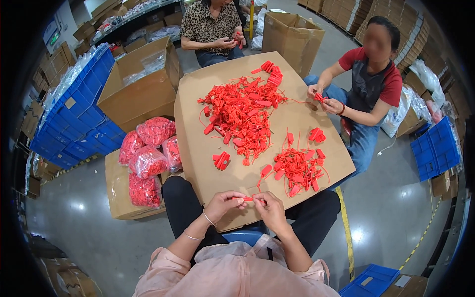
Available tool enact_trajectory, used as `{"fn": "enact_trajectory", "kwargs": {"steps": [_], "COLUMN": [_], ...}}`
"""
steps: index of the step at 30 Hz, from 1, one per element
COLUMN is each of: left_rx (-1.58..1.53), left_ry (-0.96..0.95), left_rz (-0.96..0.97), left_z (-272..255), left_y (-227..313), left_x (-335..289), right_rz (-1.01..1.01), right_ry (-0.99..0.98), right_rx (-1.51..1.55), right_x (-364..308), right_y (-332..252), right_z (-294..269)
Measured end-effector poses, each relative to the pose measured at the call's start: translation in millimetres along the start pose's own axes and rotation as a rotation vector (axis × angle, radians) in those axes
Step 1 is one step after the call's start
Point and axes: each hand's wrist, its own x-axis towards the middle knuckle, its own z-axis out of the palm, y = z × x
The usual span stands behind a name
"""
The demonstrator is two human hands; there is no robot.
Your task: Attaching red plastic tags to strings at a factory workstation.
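Pale pink blouse (237,277) right up close — and above the cardboard tabletop (190,119)'s near edge, the left hand (221,205) and right hand (271,210) both pinch a slim red tag (249,199), fingertips clamped on it. A corded red tag (266,171) lies just beyond on the tabletop — its cord could snag the near-right tangle of tags (301,168), I reckon, if tugged carelessly.

Both hands (222,205) close together, seemingly pinched

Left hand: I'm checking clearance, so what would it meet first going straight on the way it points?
Probably the right hand, close by at the other end of the small red piece; exact depth is unclear.
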Motion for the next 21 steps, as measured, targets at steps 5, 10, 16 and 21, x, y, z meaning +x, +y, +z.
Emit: {"fn": "enact_trajectory", "kwargs": {"steps": [5, 10, 16, 21], "left_rx": [0.118, 0.125, 0.145, 0.162], "left_ry": [0.003, -0.059, -0.094, -0.106], "left_rz": [0.087, 0.209, 0.211, 0.21], "left_z": [2, 3, 5, 4], "left_y": [-4, -8, -9, -10], "left_x": [-2, -2, -4, -4], "right_rz": [0.065, 0.014, 0.017, -0.003], "right_ry": [-0.022, -0.08, -0.099, -0.133], "right_rx": [0.017, -0.083, -0.101, -0.095], "right_x": [-1, 1, 1, 1], "right_y": [-6, -7, -5, -5], "right_z": [-4, -6, -6, -7]}}
